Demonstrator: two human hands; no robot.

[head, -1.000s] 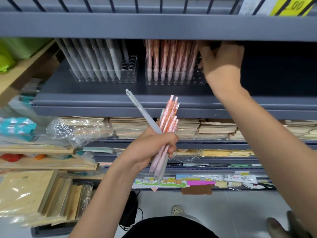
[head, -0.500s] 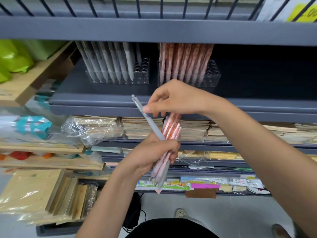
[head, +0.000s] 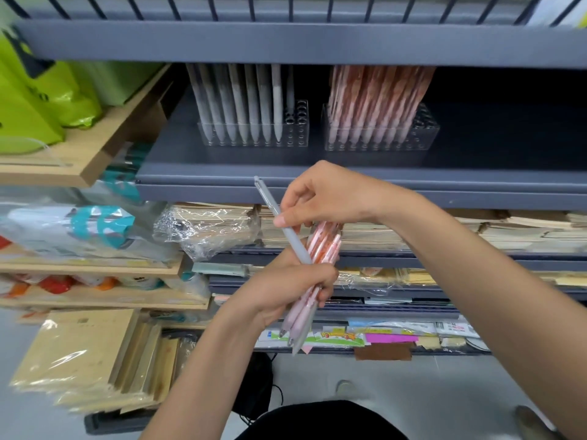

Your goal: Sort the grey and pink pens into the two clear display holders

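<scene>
Below the clear holders [head: 299, 128], left hand [head: 286, 289] clenches slim pink pens [head: 324, 246]; right hand [head: 328, 195] pinches the smooth grey pen [head: 294, 241].

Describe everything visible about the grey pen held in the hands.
The grey pen is slim, with a matte, pale grey barrel that looks like plastic, and what looks like a clip and a push button at its upper end. It slants, button end up and to the left. The right hand pinches it just below the clip. The left hand grips its lower part together with the pink pens, which lie against it.
</scene>
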